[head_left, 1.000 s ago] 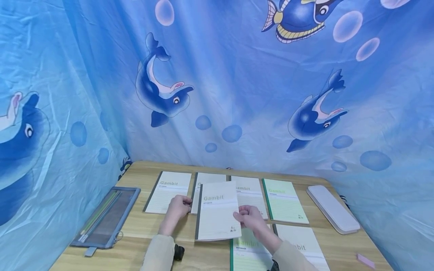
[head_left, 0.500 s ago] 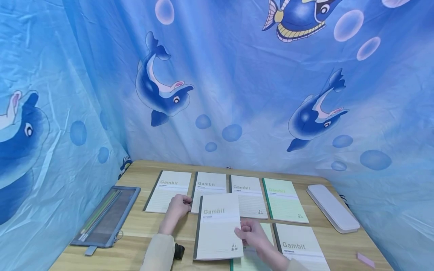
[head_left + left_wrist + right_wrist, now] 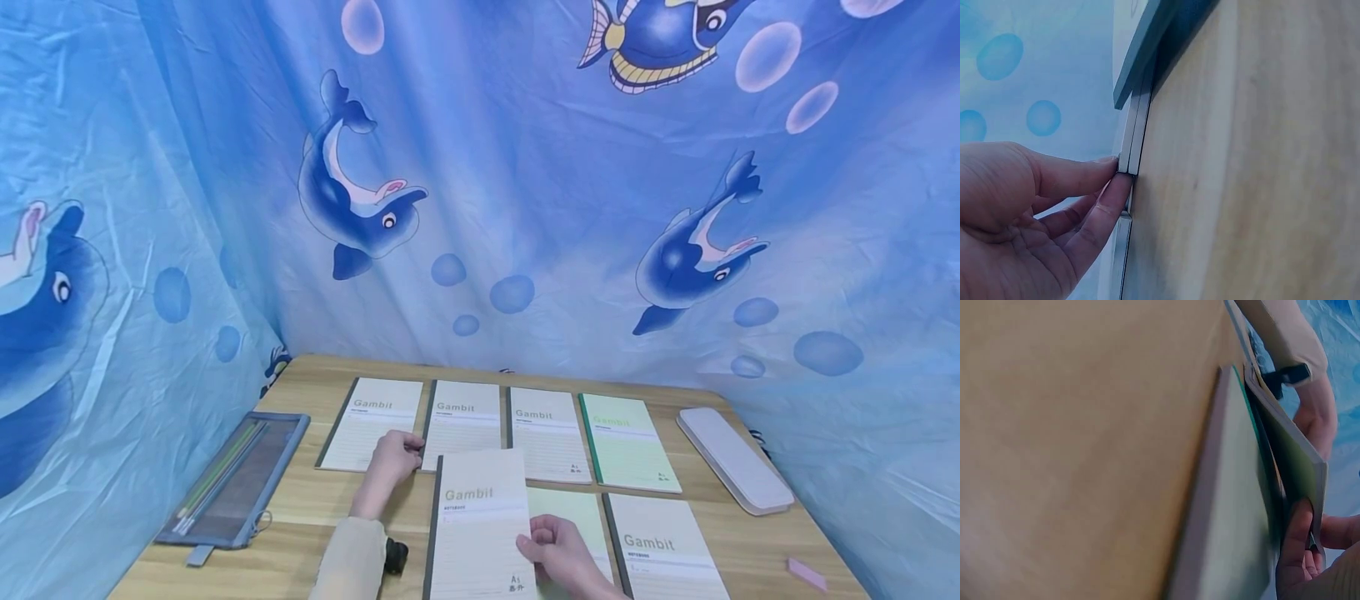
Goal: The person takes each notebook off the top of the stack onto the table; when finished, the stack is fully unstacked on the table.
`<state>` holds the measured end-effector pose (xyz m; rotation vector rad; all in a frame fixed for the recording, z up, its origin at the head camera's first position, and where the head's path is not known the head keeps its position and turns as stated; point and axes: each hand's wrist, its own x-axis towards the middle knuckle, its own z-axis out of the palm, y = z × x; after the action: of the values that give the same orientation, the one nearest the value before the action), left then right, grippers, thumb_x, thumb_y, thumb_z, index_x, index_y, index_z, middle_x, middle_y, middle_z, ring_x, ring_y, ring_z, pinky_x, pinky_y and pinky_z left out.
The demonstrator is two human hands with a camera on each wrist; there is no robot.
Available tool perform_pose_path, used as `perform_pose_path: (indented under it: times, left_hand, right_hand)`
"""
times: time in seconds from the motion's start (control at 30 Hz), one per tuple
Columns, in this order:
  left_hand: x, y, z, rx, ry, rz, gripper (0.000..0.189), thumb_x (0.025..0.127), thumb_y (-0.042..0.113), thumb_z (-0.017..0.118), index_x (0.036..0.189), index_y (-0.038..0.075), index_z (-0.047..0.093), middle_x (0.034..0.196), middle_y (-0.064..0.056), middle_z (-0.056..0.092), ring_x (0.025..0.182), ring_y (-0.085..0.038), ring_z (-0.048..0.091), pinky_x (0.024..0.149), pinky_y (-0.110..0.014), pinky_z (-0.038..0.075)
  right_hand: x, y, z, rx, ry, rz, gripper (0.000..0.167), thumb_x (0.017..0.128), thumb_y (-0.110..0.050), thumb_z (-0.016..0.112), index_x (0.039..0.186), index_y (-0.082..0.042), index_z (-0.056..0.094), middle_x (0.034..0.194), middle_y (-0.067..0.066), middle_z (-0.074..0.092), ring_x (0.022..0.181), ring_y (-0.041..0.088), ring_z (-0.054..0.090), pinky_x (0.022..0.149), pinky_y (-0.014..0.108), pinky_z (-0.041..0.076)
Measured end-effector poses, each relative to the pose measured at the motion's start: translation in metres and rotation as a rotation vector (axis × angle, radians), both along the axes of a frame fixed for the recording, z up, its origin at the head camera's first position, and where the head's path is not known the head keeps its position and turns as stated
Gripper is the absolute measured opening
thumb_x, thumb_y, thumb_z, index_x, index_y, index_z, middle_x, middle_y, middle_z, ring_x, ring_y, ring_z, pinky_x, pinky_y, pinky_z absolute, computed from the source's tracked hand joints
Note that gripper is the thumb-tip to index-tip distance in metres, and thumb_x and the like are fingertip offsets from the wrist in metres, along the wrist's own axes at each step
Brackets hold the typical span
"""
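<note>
In the head view my right hand (image 3: 564, 557) pinches a white notebook (image 3: 480, 529) with a dark spine by its right edge. The right wrist view shows that notebook (image 3: 1294, 444) raised and tilted above the green notebook (image 3: 1235, 487), thumb on one face and fingers on the other. My left hand (image 3: 395, 458) is at the lower left corner of the second white notebook (image 3: 463, 429) in the back row. In the left wrist view, the left thumb and index finger (image 3: 1110, 194) pinch the edges of what look like two stacked notebooks (image 3: 1134, 140).
White notebooks (image 3: 375, 425) (image 3: 546, 433) and a green one (image 3: 632, 442) line the back. Another white notebook (image 3: 663, 546) lies front right. A mesh pencil pouch (image 3: 262, 467) is at left; a white case (image 3: 735, 460) and pink eraser (image 3: 807, 574) are at right.
My right hand has drawn the white notebook toward the table's near side, uncovering the back-row notebooks behind it. The left hand has stayed at its corner.
</note>
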<state>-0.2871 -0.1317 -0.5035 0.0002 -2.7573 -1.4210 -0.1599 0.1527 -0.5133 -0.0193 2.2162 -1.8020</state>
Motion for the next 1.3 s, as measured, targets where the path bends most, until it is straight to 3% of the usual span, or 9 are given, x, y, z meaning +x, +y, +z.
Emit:
perform_pose_path:
  times: [0.17,0.4,0.67,0.97,1.17,1.3]
  left_hand:
    - [0.000,0.000,0.001,-0.005,0.001,-0.007,0.030,0.075,-0.014,0.067,0.105,-0.011,0.069,0.099,-0.022,0.071,0.088,-0.030,0.068,0.078,-0.041,0.057]
    - [-0.001,0.000,-0.001,-0.003,0.011,-0.007,0.029,0.075,-0.010,0.069,0.105,-0.011,0.070,0.100,-0.022,0.071,0.088,-0.030,0.068,0.079,-0.042,0.056]
    - [0.001,-0.003,0.001,-0.013,0.021,-0.046,0.030,0.075,-0.007,0.070,0.105,-0.012,0.069,0.097,-0.021,0.071,0.088,-0.031,0.068,0.082,-0.044,0.056]
    - [0.004,-0.004,0.007,-0.025,-0.029,-0.055,0.032,0.079,-0.002,0.070,0.110,-0.011,0.068,0.104,-0.024,0.070,0.098,-0.037,0.066,0.089,-0.049,0.053]
    - [0.005,-0.004,0.008,-0.015,-0.033,-0.056,0.033,0.080,-0.003,0.069,0.111,-0.012,0.067,0.104,-0.024,0.070,0.093,-0.033,0.067,0.079,-0.042,0.057]
    - [0.004,-0.004,0.008,-0.002,-0.049,-0.056,0.033,0.081,-0.003,0.068,0.112,-0.012,0.067,0.105,-0.024,0.070,0.090,-0.029,0.067,0.072,-0.037,0.057]
  right_hand:
    - [0.010,-0.007,-0.002,0.025,-0.004,0.003,0.024,0.093,-0.012,0.068,0.107,0.006,0.059,0.077,-0.001,0.059,0.072,0.014,0.060,0.067,0.031,0.055]
    - [0.021,-0.016,-0.004,-0.021,-0.058,-0.021,0.023,0.090,-0.013,0.072,0.101,0.002,0.058,0.074,-0.001,0.057,0.062,0.011,0.054,0.056,0.025,0.050]
    - [0.021,-0.021,-0.009,0.033,-0.044,-0.029,0.023,0.087,-0.015,0.076,0.094,0.000,0.060,0.071,0.000,0.059,0.062,0.012,0.057,0.059,0.029,0.052]
    - [0.021,-0.023,-0.012,0.044,-0.004,0.013,0.025,0.083,-0.017,0.080,0.091,-0.001,0.062,0.065,-0.001,0.058,0.056,0.011,0.056,0.056,0.028,0.051]
    - [0.022,-0.024,-0.009,0.074,0.008,0.054,0.029,0.084,-0.023,0.081,0.092,-0.001,0.064,0.065,-0.001,0.058,0.056,0.011,0.057,0.059,0.030,0.054]
    - [0.022,-0.024,-0.007,0.084,0.025,0.073,0.023,0.086,-0.019,0.077,0.093,0.000,0.066,0.063,-0.002,0.059,0.055,0.010,0.058,0.060,0.030,0.055]
